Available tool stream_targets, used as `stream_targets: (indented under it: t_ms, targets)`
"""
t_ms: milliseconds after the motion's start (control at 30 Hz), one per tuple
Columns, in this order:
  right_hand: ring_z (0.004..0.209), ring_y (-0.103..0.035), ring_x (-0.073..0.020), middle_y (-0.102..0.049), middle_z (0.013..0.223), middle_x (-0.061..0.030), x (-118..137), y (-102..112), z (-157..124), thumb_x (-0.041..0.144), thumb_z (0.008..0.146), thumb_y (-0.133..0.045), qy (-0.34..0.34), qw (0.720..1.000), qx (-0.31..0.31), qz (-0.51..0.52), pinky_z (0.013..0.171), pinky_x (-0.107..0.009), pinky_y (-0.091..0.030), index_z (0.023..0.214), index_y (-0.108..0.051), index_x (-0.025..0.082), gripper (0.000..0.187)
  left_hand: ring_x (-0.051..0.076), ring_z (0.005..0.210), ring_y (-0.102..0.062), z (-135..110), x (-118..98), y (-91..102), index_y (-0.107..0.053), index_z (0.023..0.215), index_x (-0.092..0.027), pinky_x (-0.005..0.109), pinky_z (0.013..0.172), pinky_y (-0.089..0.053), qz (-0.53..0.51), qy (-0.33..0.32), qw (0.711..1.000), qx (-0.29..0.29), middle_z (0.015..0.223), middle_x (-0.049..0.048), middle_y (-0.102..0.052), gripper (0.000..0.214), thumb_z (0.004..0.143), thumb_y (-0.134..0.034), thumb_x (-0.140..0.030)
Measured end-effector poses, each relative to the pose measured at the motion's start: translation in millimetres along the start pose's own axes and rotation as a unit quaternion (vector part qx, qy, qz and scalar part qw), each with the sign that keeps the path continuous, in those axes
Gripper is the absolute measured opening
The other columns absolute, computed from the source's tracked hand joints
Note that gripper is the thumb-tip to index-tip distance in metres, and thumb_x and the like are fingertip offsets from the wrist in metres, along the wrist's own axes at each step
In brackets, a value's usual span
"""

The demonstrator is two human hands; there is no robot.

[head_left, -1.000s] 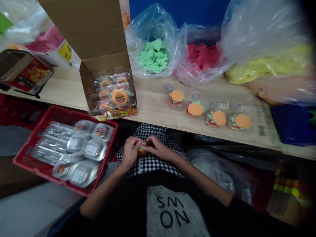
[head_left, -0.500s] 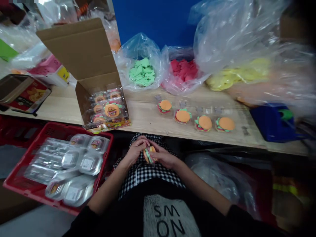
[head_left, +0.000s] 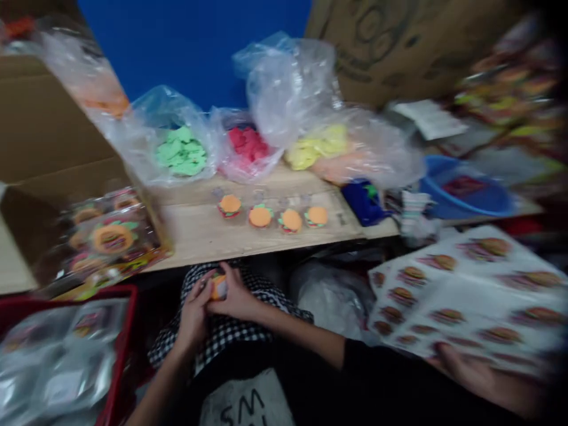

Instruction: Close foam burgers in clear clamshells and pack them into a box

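Above my checked lap, both my hands are closed round a small toy burger (head_left: 219, 287) with an orange top. Fingers of my left hand (head_left: 195, 305) wrap its left side. From the right, my right hand (head_left: 235, 296) grips it, the thumb near its upper edge. Fingers cover much of the toy, and blur hides its finer details. Beyond my hands, several similar toy burgers (head_left: 260, 216) with orange buns and green and red layers stand in a row on the wooden table (head_left: 195, 236), in clear plastic shells.
Plastic bags hold green pieces (head_left: 181, 151), red pieces (head_left: 247, 144) and yellow pieces (head_left: 317, 147). An open carton (head_left: 57, 160) and red crate (head_left: 119, 349) of clear packs stand left. At right, another person's hand (head_left: 465, 373) holds a burger-printed sheet (head_left: 470, 290) near a blue basin (head_left: 465, 189).
My view has swung right, so the table's things appear farther left. Another person's hand with a printed sheet now shows at right. The toy burger stays in both my hands, turned differently.
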State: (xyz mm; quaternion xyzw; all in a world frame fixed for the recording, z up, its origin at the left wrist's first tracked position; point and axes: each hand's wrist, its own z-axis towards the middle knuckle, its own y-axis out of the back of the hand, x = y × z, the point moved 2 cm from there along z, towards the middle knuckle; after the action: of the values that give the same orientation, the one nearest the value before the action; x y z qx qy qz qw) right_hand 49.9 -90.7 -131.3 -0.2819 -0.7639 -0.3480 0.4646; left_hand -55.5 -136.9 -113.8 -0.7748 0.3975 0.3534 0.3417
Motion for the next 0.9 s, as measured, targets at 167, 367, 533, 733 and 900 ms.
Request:
stream_targets:
  t_ms: [167,367,533,733,900]
  targets:
    - [0.119,-0.036,-0.025,-0.036,0.13,-0.0141,18.4,31.6,-6.4,0.049,0.074,-0.053,0.027,0.996,0.082,-0.02,0.097,-0.039,-0.032,0.131,-0.029,0.017,0.07,0.024,0.092,-0.059,2.0,-10.0,15.0,-0.051,0.113,-0.021,0.033,0.077,-0.048,0.108,0.086,0.985,0.1,0.102,0.0049,-0.063,0.052,0.067,-0.062,-0.042]
    - [0.105,-0.052,-0.0165,-0.055,0.117,-0.0049,16.5,48.5,-14.6,0.039,0.086,-0.039,0.079,0.983,0.155,0.062,0.091,-0.029,-0.039,0.118,-0.05,0.018,0.04,0.025,0.11,-0.047,-2.2,0.2,3.7,-0.057,0.101,-0.02,0.03,0.087,-0.043,0.214,0.004,0.97,0.115,0.114,0.0025,-0.057,0.047,0.063,-0.063,-0.047]
    - [0.106,-0.051,-0.0174,-0.058,0.114,-0.005,-1.6,53.6,-37.8,0.04,0.084,-0.042,0.112,0.988,0.089,0.067,0.094,-0.031,-0.036,0.112,-0.056,0.016,0.039,0.022,0.094,-0.054,-18.1,17.1,-15.5,-0.055,0.092,-0.019,0.034,0.084,-0.044,0.166,-0.033,0.975,0.143,0.097,0.0039,-0.06,0.031,0.071,-0.056,-0.042]
    - [0.114,-0.045,-0.0167,-0.05,0.124,-0.0029,-3.9,60.6,-44.3,0.037,0.083,-0.046,0.097,0.984,0.125,0.078,0.1,-0.034,-0.03,0.122,-0.046,0.02,0.043,0.021,0.101,-0.049,-11.8,6.7,-17.9,-0.062,0.091,-0.017,0.033,0.09,-0.037,0.241,-0.135,0.947,0.162,0.103,0.0073,-0.056,0.023,0.075,-0.052,-0.031]
    - [0.112,-0.046,-0.0191,-0.05,0.123,-0.0047,1.2,49.6,-27.4,0.033,0.08,-0.049,0.077,0.991,0.084,0.067,0.099,-0.037,-0.031,0.12,-0.046,0.02,0.043,0.02,0.093,-0.052,-2.1,-18.2,-18.0,-0.064,0.093,-0.016,0.031,0.083,-0.04,0.287,-0.145,0.93,0.181,0.095,0.0072,-0.057,0.025,0.075,-0.051,-0.027]
